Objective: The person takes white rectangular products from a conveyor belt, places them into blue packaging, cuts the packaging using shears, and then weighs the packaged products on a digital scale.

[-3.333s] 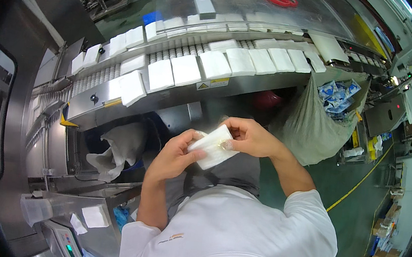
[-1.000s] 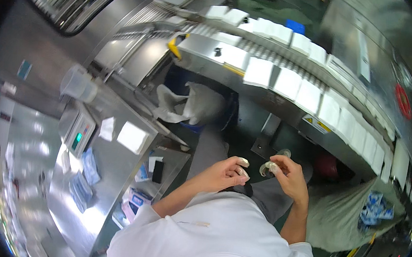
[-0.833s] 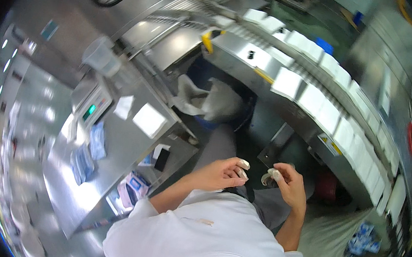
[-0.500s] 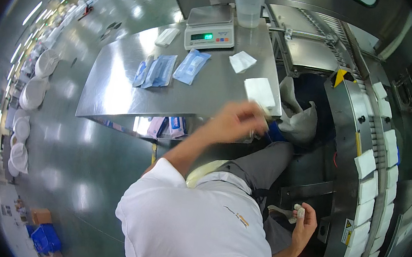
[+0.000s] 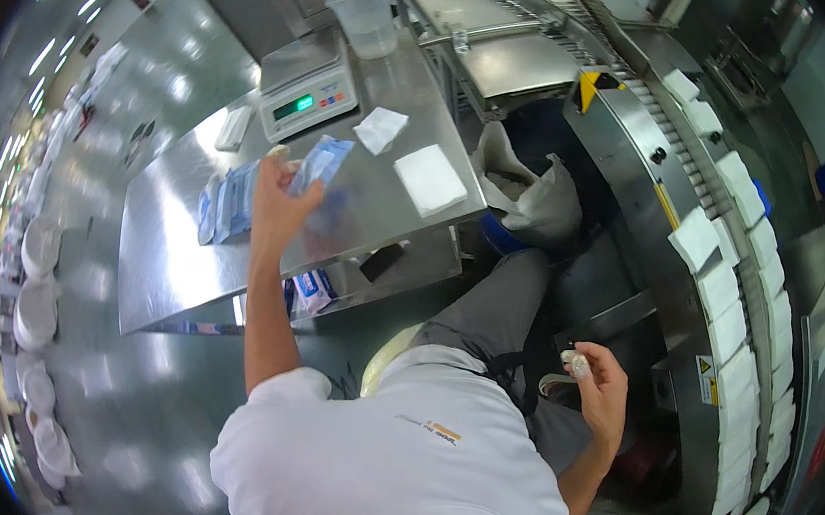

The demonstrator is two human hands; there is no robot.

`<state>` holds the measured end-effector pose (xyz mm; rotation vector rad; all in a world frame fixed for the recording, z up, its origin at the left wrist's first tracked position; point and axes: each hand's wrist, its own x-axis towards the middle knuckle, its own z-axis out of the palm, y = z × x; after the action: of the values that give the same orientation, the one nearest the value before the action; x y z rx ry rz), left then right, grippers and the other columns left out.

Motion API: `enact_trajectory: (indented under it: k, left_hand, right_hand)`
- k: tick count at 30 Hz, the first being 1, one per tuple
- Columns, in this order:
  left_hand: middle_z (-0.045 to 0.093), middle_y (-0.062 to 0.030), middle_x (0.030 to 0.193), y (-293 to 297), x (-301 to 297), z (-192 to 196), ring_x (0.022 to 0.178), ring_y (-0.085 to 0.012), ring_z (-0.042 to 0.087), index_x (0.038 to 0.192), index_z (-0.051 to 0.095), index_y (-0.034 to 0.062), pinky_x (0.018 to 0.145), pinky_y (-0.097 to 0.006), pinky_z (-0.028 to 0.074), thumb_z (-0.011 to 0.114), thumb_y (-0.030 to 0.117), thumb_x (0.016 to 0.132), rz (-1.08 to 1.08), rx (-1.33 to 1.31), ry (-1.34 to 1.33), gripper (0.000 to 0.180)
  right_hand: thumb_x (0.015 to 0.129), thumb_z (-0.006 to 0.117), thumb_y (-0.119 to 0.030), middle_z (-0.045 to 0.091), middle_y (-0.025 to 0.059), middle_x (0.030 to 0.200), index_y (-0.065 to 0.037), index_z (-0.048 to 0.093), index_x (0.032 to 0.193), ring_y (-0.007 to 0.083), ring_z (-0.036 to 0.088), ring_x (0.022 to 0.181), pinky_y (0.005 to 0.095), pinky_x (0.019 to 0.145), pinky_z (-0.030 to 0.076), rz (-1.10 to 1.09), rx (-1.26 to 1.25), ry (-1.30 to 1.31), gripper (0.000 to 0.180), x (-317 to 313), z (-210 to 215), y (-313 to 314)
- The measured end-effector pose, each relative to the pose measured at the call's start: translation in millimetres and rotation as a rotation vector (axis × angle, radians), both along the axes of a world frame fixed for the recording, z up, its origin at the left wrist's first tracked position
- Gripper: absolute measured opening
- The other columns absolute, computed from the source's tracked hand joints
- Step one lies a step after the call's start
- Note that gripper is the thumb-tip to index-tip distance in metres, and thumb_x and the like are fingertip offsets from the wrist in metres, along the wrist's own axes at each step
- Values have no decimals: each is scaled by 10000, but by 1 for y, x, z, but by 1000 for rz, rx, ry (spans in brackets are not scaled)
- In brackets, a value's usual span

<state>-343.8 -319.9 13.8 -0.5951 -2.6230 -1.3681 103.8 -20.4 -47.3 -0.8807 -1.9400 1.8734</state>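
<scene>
My left hand (image 5: 283,199) reaches over the steel table, its fingers closed on a blue-and-white flat packet (image 5: 324,160). A bluish reflection shows on the metal below it. Left of that hand, several similar blue packets (image 5: 228,203) lie overlapping. My right hand (image 5: 602,386) hangs low at my right side, fingers curled together with whitish covers on the fingertips. Whether anything sits between them is hidden. A stack of white sheets (image 5: 430,180) and a crumpled white sheet (image 5: 381,130) lie on the table to the right of the packet.
A digital scale (image 5: 307,96) and a clear plastic jug (image 5: 365,16) stand at the table's back. Packages sit on its lower shelf (image 5: 312,287). A white bag lines a blue bin (image 5: 525,194) beside the table. At right, a conveyor (image 5: 675,154) carries white folded stacks (image 5: 728,321).
My left hand has moved left, from beside the white stack to the single blue packet, and has taken hold of it. The view has turned; my right hand stays low with curled fingers.
</scene>
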Motion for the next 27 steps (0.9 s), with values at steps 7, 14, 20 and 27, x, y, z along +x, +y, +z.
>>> enact_trajectory:
  k: [7,14,20,27]
  left_hand:
    - [630,-131,1247,132,143,38,1195,-294,591,1382,556,32,1073,-398,442,805,87,685,-1098,96,-56,742]
    - [620,-167,1333,215,212,8,1301,-427,539,1344,564,36,1143,-494,400,812,80,666,-1562,-42,232,723]
    - [627,-145,1308,252,252,-11,1253,-376,570,1383,537,61,1188,-591,297,781,34,672,-1801,-22,299,752]
    - [485,-160,1487,249,285,-68,1385,-326,478,1529,328,20,1192,-507,327,851,39,712,-1548,-75,-547,971]
  right_hand:
    - [1045,617,-206,705,83,1061,-8,621,1284,147,683,869,278,769,567,32,-478,410,311,-35,33,-20]
    - [996,669,-173,634,12,729,-21,646,952,65,571,613,239,548,465,-261,-179,173,160,15,36,-13]
    - [949,673,-118,647,86,709,31,636,917,124,606,615,321,571,490,-603,178,-19,156,57,40,-45]
    - [985,691,-155,614,11,797,-16,618,936,103,568,705,318,595,456,-754,233,163,164,84,21,-62]
